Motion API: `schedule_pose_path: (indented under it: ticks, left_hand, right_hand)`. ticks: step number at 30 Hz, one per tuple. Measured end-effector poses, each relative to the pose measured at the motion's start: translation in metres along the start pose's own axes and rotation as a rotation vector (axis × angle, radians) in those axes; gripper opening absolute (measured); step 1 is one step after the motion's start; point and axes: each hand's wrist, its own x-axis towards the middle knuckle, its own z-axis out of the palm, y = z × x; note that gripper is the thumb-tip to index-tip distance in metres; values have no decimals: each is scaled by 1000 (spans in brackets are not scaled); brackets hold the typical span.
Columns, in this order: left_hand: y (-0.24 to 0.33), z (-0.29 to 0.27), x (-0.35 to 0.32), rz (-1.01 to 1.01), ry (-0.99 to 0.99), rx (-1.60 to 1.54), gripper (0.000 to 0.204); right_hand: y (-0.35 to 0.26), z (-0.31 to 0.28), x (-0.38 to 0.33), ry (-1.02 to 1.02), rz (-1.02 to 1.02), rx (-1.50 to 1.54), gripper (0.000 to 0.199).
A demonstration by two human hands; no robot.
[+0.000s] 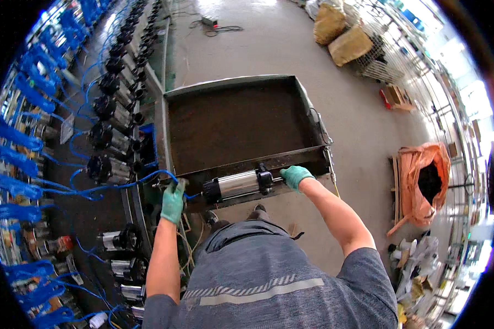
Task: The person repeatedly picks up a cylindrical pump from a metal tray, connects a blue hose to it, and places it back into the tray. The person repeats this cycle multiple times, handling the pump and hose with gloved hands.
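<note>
A pump [237, 185] with a silver cylindrical body and black ends lies sideways at the near side of a metal tank [230, 160]. My left hand [173, 203], in a green glove, is closed on a blue cable [158, 173] just left of the pump. The cable comes in from the left and shows again between this hand and the pump's left end. At the other end my right hand [297, 177], also gloved in green, closes round a short metal rod [278, 179] that sticks out from the pump. The fingertips of both hands are partly hidden.
Dark liquid seems to fill the tank. Rows of similar pumps [111, 137] with blue cables line the left. An orange sack [409, 183] stands at the right, with brown sacks [350, 45] further back. A small box with a cord [209, 22] lies on the far floor.
</note>
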Motion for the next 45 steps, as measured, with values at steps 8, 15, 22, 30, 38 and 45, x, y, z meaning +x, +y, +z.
schedule_pose_path:
  ticks: [8,15,22,30,38,45]
  left_hand:
    - [-37,20,-55,355,-213,253,28]
    - [-28,29,-66,335,-153,289,33]
    - [-31,30,-55,354,-147,279,38]
    - [-22,33,-48,294,-37,22,42]
    - [103,68,-106,421,-224,-391,47]
    - [126,129,-116,349,-482,-543,43]
  right_hand:
    - [12,18,-15,43,7,1429,35]
    - [9,34,-12,4,55,1897,33]
    - [10,29,-20,79,-211,1322,38]
    - [31,36,-12,230,-93,526,27]
    - [112,68,-52,545,559,763,30]
    - [161,93,-24,437,782,726,43]
